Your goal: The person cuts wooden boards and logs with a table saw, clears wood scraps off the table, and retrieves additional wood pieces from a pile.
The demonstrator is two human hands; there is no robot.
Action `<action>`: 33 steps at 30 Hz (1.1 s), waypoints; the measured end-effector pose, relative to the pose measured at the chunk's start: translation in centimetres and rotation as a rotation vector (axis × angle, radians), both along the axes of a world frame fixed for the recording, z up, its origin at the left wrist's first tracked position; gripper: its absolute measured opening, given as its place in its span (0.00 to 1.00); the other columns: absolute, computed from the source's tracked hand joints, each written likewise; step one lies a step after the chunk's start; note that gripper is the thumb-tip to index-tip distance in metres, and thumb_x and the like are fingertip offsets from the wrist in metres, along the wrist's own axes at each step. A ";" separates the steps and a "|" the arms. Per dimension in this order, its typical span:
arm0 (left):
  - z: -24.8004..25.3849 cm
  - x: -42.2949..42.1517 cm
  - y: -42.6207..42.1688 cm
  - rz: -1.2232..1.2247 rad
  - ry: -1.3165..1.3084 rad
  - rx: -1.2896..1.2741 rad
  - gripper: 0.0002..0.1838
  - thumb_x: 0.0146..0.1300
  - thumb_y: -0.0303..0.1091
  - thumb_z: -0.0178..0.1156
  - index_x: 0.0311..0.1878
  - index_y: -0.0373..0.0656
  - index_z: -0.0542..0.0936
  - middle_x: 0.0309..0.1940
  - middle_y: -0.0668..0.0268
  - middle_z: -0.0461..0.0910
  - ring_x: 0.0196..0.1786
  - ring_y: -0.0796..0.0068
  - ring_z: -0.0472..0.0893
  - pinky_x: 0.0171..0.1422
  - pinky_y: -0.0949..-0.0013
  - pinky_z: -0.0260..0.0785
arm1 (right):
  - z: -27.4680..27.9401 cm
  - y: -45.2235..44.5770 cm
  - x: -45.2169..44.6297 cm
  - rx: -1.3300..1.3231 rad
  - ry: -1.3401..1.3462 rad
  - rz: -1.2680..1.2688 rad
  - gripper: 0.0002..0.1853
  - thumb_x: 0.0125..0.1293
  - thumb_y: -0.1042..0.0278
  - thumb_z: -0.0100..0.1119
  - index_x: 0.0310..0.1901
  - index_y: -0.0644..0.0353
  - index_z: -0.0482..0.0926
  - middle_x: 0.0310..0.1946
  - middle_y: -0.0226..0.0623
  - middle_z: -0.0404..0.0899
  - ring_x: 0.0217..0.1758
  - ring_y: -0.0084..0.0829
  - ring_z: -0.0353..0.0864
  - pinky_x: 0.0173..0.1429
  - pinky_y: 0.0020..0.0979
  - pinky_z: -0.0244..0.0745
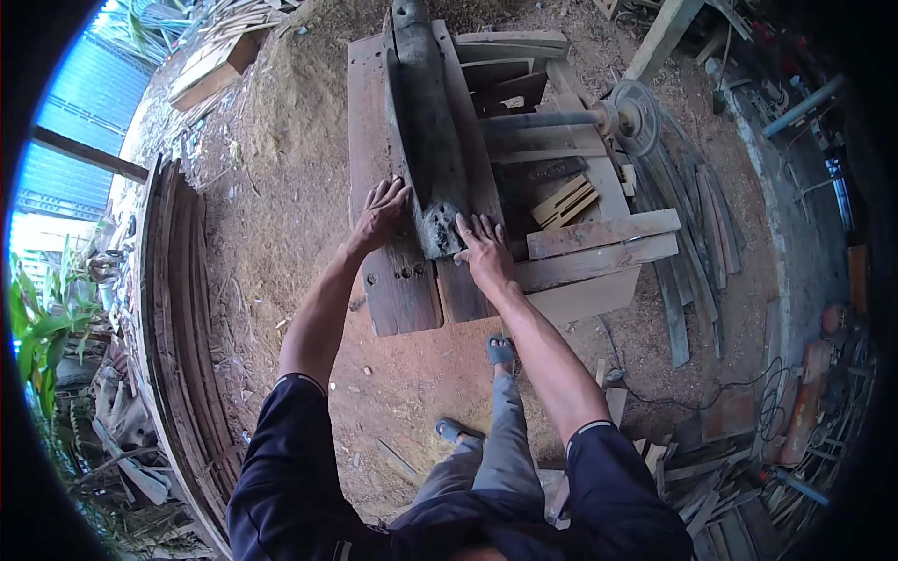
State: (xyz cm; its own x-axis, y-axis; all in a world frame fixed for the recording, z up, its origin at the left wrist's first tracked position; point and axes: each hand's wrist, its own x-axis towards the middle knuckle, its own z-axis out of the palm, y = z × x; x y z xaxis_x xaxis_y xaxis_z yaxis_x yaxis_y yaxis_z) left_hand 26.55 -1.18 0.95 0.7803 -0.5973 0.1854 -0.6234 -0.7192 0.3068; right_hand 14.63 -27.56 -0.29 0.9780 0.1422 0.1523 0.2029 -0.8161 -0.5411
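Observation:
A long, dark, weathered timber [435, 122] lies lengthwise on wide reddish-brown planks [402, 299] of a wooden bench. My left hand [382, 213] rests at the timber's left edge, its fingers pointing up and lying along the wood. On the right, my right hand [485, 245] touches the near end of the timber with its fingers spread. The timber's near end is rough and pitted with holes. Beside the bench a round metal wheel [636, 118] is mounted on a shaft.
A slatted yellowish wood piece [565, 202] lies right of the timber, above pale boards [603, 234]. Long boards [178, 327] stand stacked at the left. Thin strips [687, 252] lie on the ground at the right, with a black cable [692, 406] nearer me.

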 end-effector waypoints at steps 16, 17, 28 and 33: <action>-0.7 1.7 -0.5 0.003 0.028 0.094 0.31 0.67 0.28 0.53 0.74 0.48 0.62 0.75 0.55 0.56 0.78 0.45 0.51 0.78 0.46 0.46 | -0.3 0.0 3.6 0.040 -0.150 0.023 0.39 0.57 0.63 0.68 0.72 0.56 0.65 0.64 0.51 0.72 0.70 0.50 0.66 0.72 0.50 0.57; -0.7 1.9 -0.5 0.010 0.065 0.129 0.33 0.67 0.28 0.53 0.75 0.48 0.59 0.77 0.56 0.52 0.79 0.44 0.50 0.79 0.46 0.46 | -0.2 0.0 3.7 0.039 -0.149 0.026 0.39 0.57 0.63 0.68 0.72 0.56 0.65 0.64 0.51 0.72 0.70 0.50 0.66 0.72 0.50 0.57; -1.0 4.1 -1.5 0.129 0.103 0.169 0.29 0.70 0.36 0.52 0.73 0.47 0.61 0.75 0.53 0.56 0.78 0.44 0.52 0.77 0.41 0.48 | -0.3 0.2 6.5 0.083 -0.091 0.037 0.39 0.58 0.61 0.67 0.71 0.55 0.65 0.66 0.51 0.70 0.73 0.51 0.64 0.74 0.49 0.56; -0.1 4.5 -2.0 0.177 0.191 0.106 0.33 0.70 0.46 0.54 0.75 0.47 0.60 0.76 0.52 0.56 0.78 0.43 0.51 0.78 0.41 0.45 | -0.5 0.0 7.8 0.075 -0.110 0.063 0.39 0.58 0.59 0.67 0.71 0.56 0.65 0.66 0.52 0.70 0.73 0.51 0.64 0.74 0.50 0.56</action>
State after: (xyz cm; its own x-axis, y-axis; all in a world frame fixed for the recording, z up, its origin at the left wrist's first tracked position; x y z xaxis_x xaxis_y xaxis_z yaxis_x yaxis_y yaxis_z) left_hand 31.08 -3.21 0.89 0.8892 -0.4564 -0.0311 -0.4230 -0.8462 0.3241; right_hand 22.46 -27.53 -0.76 0.9442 0.1873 0.2710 0.3144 -0.7576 -0.5720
